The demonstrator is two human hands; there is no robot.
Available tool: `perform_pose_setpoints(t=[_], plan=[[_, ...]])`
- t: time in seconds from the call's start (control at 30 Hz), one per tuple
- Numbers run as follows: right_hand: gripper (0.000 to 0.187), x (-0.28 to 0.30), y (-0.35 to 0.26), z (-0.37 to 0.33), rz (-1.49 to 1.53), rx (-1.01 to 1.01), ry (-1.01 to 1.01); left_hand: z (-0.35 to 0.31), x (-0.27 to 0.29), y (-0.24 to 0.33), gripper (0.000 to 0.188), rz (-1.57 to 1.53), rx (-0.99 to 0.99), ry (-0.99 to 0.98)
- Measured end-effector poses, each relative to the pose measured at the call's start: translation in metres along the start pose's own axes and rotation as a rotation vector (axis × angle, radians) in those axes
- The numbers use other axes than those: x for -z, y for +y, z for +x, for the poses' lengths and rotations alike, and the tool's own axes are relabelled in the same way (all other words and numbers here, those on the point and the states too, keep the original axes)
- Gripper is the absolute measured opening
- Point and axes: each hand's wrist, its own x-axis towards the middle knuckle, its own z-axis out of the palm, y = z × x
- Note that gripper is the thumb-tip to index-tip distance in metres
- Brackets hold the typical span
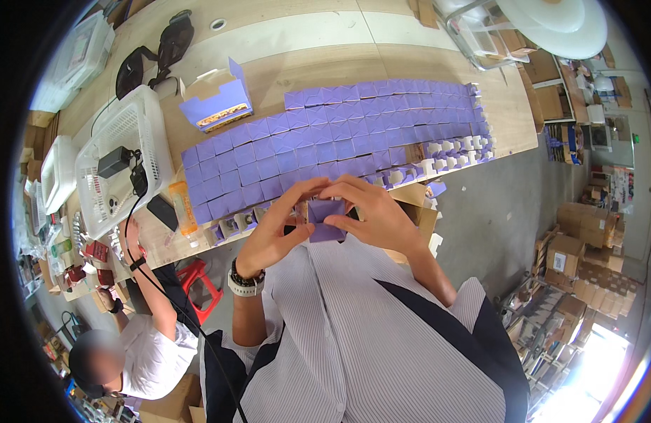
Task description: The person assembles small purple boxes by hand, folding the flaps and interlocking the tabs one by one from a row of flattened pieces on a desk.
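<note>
Item: small purple box (327,229), one — held in front of the wearer's chest, just off the near edge of the surface (269,81).

Hands: left hand (277,229) on the box's left side, fingers curled over the far edge, thumb at the near left; right hand (375,215) on its right side, thumb pressing the near right. Together they pinch the box between them.

Beyond the hands: purple boxes (325,134), many, packed side by side in long rows; white-flapped boxes (456,149) at the near right of the block, flaps raised.

To the left: larger purple carton (220,100), lid upright, filling partly visible; white plastic basket (155,134), containing a black power adapter (114,162); flat dark device (162,213); orange bottle (182,208), beside the rows.

Below the surface: open cardboard box (426,224), right; red stool (202,289), left — near a co-worker in a white shirt (153,359).
</note>
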Motion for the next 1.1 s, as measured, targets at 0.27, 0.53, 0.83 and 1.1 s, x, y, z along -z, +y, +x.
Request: perform_pose_setpoints(t=[0.27,0.53,0.83,1.1], plan=[[0.042,0.003,0.007,-0.012,0.054,0.047,0.043,0.012,-0.001,-0.011,0.082,0.070,-0.026,0.007],[0.028,0.002,0.025,-0.020,0.127,-0.080,0.273,0.036,-0.029,-0.010,0.083,0.277,-0.139,0.078],[0.045,0.034,0.028,-0.022,0.230,-0.072,0.211,0.060,-0.029,-0.013,0.079,0.114,-0.067,0.080],[0.068,0.057,0.050,-0.027,-0.170,0.024,0.025,0.086,-0.044,-0.011,0.073,0.231,0.041,-0.009]])
